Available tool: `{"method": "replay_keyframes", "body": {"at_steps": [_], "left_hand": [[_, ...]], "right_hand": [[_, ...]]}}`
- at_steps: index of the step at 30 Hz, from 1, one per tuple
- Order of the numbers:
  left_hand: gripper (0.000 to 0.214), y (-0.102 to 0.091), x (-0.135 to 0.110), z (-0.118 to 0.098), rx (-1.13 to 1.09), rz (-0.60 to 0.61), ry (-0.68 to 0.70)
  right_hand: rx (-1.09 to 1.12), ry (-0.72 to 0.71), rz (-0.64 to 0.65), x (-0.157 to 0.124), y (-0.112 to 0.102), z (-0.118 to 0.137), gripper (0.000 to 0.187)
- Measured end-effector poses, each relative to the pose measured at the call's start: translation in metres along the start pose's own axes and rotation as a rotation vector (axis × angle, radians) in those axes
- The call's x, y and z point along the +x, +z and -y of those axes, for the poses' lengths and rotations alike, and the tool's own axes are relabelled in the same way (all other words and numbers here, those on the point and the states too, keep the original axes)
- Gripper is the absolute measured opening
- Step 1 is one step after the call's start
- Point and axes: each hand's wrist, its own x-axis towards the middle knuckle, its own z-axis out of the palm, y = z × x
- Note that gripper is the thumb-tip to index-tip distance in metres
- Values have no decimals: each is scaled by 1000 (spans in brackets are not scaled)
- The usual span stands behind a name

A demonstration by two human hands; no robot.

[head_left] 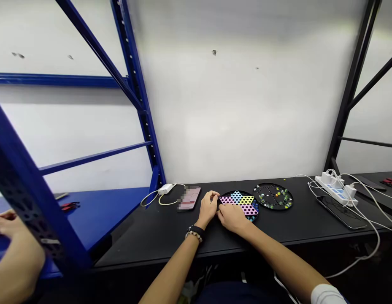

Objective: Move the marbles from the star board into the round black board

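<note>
A round black board with a coloured star of holes (pixel 241 202) lies on the black table (pixel 170 238). My left hand (pixel 209 206) rests at its left rim with fingers curled; what they pinch, if anything, is too small to see. My right hand (pixel 231 217) lies over the board's near left part, fingers bent down onto it. A second round black tray (pixel 273 196) holding several coloured marbles sits just right of the board.
A phone (pixel 188 198) and a white charger with cable (pixel 166 188) lie left of my hands. A power strip with plugs (pixel 335 188) and another phone (pixel 339 211) are at the right. Blue shelving (pixel 137 97) stands left; another person's arm (pixel 12 257) is at the far left.
</note>
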Motion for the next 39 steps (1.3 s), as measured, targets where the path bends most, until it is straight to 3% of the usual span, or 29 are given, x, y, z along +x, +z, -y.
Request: {"method": "replay_keyframes", "body": {"at_steps": [7,15,20,25,39], "left_hand": [[22,-1,-4,-5,41,69,46],[24,0,-3,-1,26,67,52],[27,2,5,7,-137,-26,-52],[31,2,9,15,-161,-90,-93],[25,4,-1,-3,-53,15,-36]], "right_hand": [[-41,-59,-38,-11,4,2,31],[-34,-114,-69,-12,5,4,30],[-43,-107,9,1,1,7,36],[-43,-98,-30,5,1,13,37],[-50,-133,-141,-18,6,3,31]]}}
